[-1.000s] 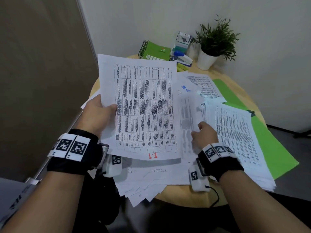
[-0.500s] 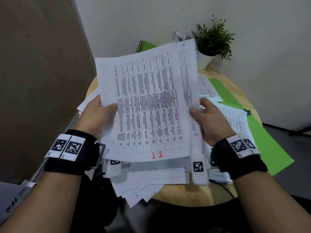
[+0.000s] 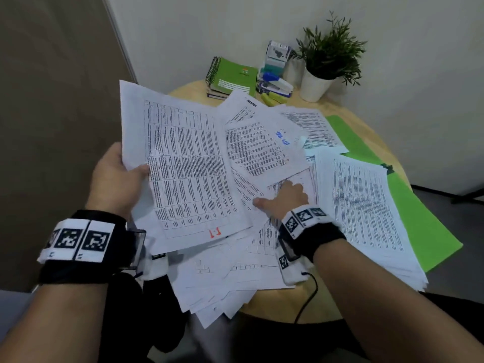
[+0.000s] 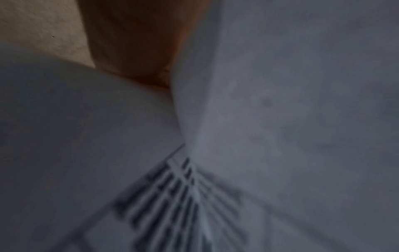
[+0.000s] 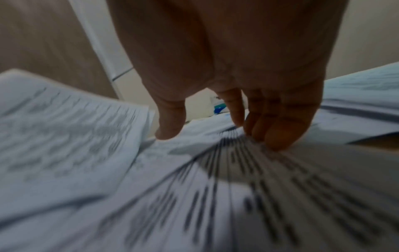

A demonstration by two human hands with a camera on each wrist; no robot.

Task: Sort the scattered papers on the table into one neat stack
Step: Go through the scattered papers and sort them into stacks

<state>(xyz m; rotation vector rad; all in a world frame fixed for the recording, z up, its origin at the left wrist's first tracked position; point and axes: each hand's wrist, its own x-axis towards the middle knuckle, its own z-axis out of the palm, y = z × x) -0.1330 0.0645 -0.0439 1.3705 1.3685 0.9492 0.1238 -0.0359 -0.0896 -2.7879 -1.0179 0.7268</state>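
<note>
My left hand (image 3: 117, 179) grips the left edge of a raised sheaf of printed papers (image 3: 188, 174), thumb on top; the top sheet bears a table and a red mark at its foot. The left wrist view shows only the sheaf's underside (image 4: 302, 119) up close. My right hand (image 3: 285, 199) lies low on the scattered sheets (image 3: 262, 150) in the middle of the round wooden table (image 3: 296, 302). Its fingers (image 5: 280, 133) are straight, tips touching a sheet, thumb spread apart. A thick pile of papers (image 3: 366, 205) lies to the right.
A green folder (image 3: 429, 231) lies under the right pile and overhangs the table edge. At the back stand a green spiral notebook (image 3: 233, 74), a blue stapler (image 3: 275, 82) and a potted plant (image 3: 327, 58). Loose sheets (image 3: 222, 297) overhang the near edge. Walls close in behind and left.
My right hand has let go of the sheaf's right edge and dropped onto the loose sheets. The sheaf, held by the left hand alone, has tilted lower and to the left.
</note>
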